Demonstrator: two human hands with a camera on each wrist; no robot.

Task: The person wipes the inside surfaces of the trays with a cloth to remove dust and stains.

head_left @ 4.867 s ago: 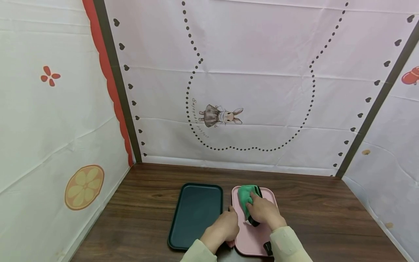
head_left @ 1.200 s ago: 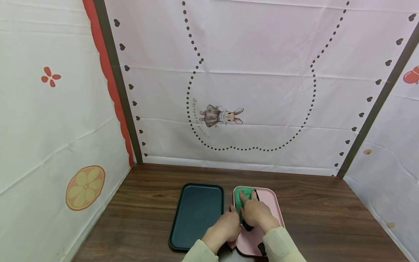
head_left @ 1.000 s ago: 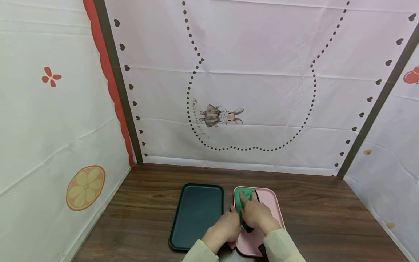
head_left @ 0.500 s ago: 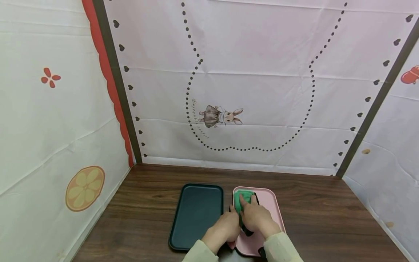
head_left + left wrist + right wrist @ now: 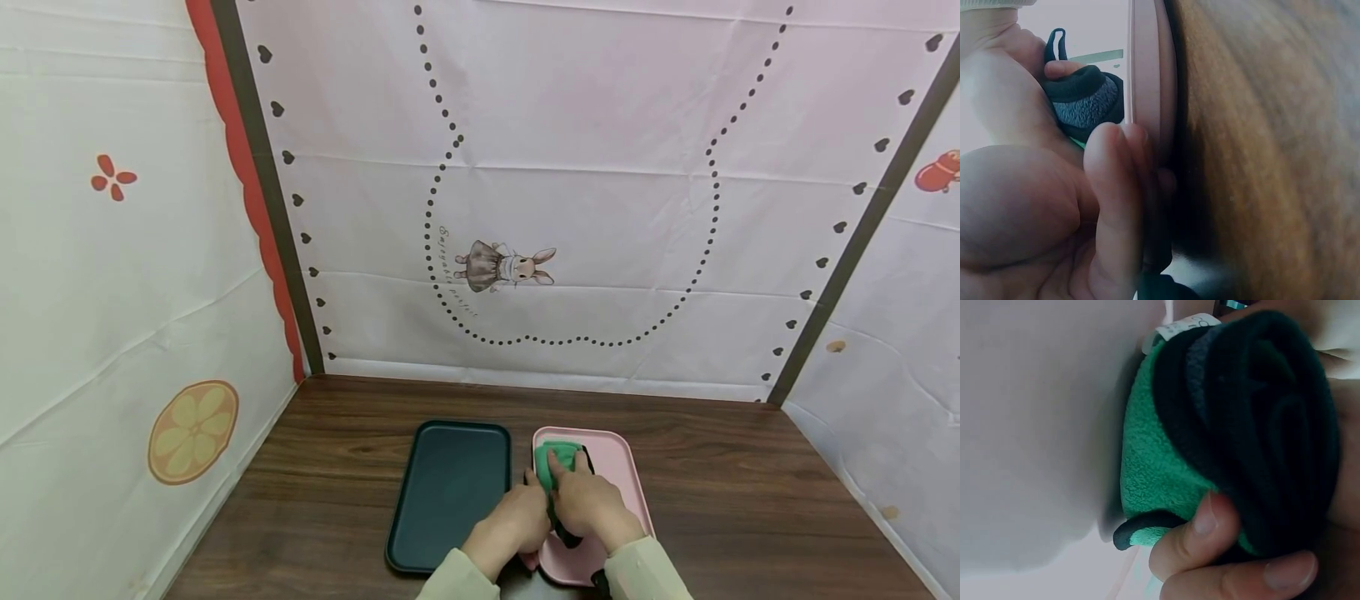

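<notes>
A folded green plush cloth (image 5: pixel 545 467) with black edging lies on the left part of a pink tray (image 5: pixel 611 458). My right hand (image 5: pixel 588 498) grips it from above, index finger stretched along the top. In the right wrist view, the rolled cloth (image 5: pixel 1147 450) shows a grey-and-black layered end and a white tag, and fingertips curl against it. My left hand (image 5: pixel 517 515) holds the tray's left rim. From the left wrist view, the thumb and fingers pinch the tray edge (image 5: pixel 1147 69), with the cloth (image 5: pixel 1085 103) and its black loop behind.
A dark teal tray (image 5: pixel 453 492) lies left of the pink one on the brown wooden table (image 5: pixel 337 467). White printed sheets (image 5: pixel 600 208) wall in the back and both sides. A small black object (image 5: pixel 600 581) shows beside the right sleeve.
Since the earliest frame, my right hand has shifted the cloth to the tray's left side. Over the last second it slides slightly nearer me. My left hand stays on the rim.
</notes>
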